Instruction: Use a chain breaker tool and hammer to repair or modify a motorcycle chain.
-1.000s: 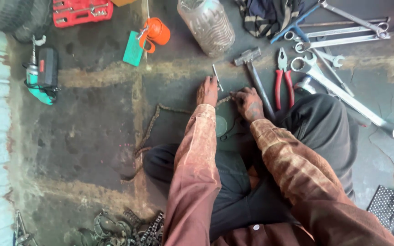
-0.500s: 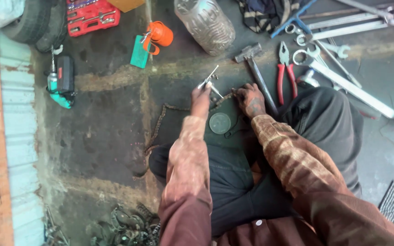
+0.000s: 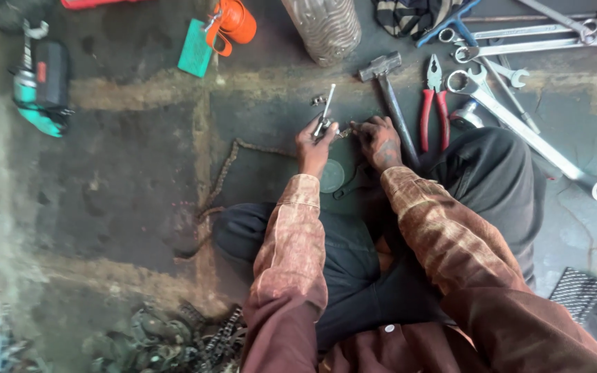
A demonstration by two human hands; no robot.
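Head view. A seated person works over a dark concrete floor [image 3: 126, 173], holding a small silver metal chain tool [image 3: 325, 117] with a slender shaft. The left hand [image 3: 314, 146] is closed around the tool's lower end, fingers curled tight, the shaft pointing up and away. The right hand [image 3: 380, 140] meets it from the other side, fingertips pinched together on a small metal piece at the tool's base; what exactly is pinched is too small to tell. A rusty brown roller chain [image 3: 224, 181] trails from beneath the hands leftward across the floor, in a loose curve. By judgement, the work on the chain is mid-course: the chain lies slack and unmounted, the tool is engaged at its end. Just beside the right hand lie a grey steel hammer [image 3: 390, 93] and red-handled pliers [image 3: 434, 103]; long silver spanners [image 3: 519, 117] lie beyond
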